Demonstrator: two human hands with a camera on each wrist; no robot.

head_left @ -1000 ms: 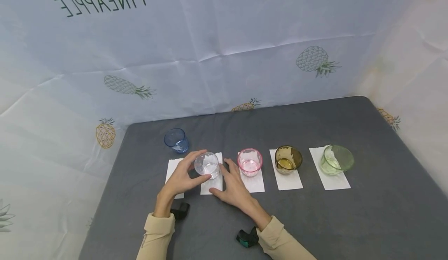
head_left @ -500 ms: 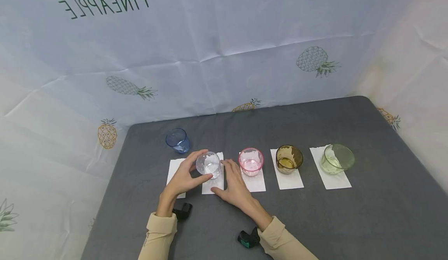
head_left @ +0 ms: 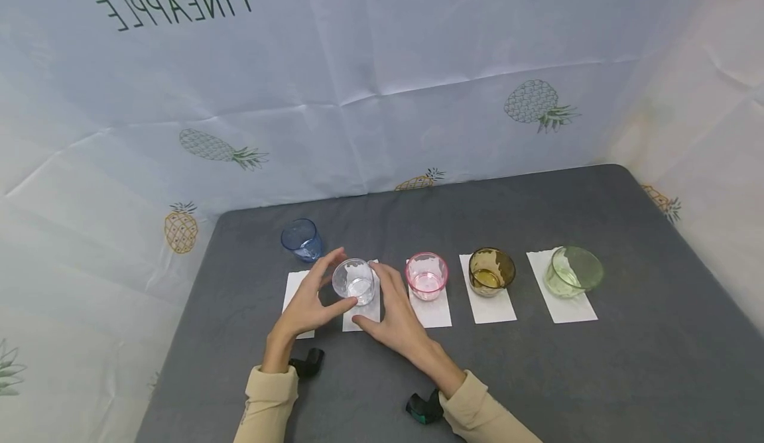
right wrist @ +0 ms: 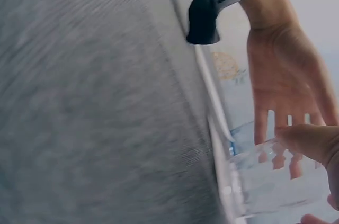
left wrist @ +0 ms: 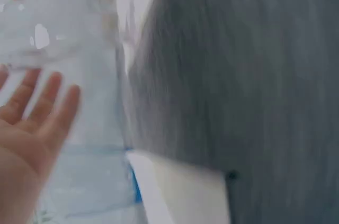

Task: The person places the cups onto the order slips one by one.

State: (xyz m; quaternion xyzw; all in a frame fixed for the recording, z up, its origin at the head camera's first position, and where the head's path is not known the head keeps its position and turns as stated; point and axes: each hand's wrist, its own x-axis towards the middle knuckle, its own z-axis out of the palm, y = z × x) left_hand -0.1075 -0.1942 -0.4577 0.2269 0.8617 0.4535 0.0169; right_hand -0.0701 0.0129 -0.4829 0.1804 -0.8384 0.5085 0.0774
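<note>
In the head view, a clear glass (head_left: 352, 289) stands on a white paper sheet (head_left: 361, 323) between the two hands. The left hand (head_left: 307, 304) curves around its left side with fingers spread and thumb tip right at the near side of the glass. Its straight, parted fingers show in the left wrist view. On the other side, the right hand (head_left: 396, 314) has its fingertips near the right rim and its thumb in front, over the sheet. In the right wrist view, the right thumb (right wrist: 310, 140) overlaps the clear glass (right wrist: 280, 181), with the left palm beyond.
To the right, a pink glass (head_left: 426, 277), an amber glass (head_left: 491, 273) and a green glass (head_left: 573, 273) stand on white sheets. A blue glass (head_left: 302, 239) stands behind the leftmost sheet (head_left: 295, 286), on the grey table (head_left: 567, 383). Pineapple-printed cloth (head_left: 382, 45) hangs behind.
The left fingers have spread a little away from the clear glass. The right hand has shifted slightly left, its fingertips closer to the rim. The glass has stayed in place.
</note>
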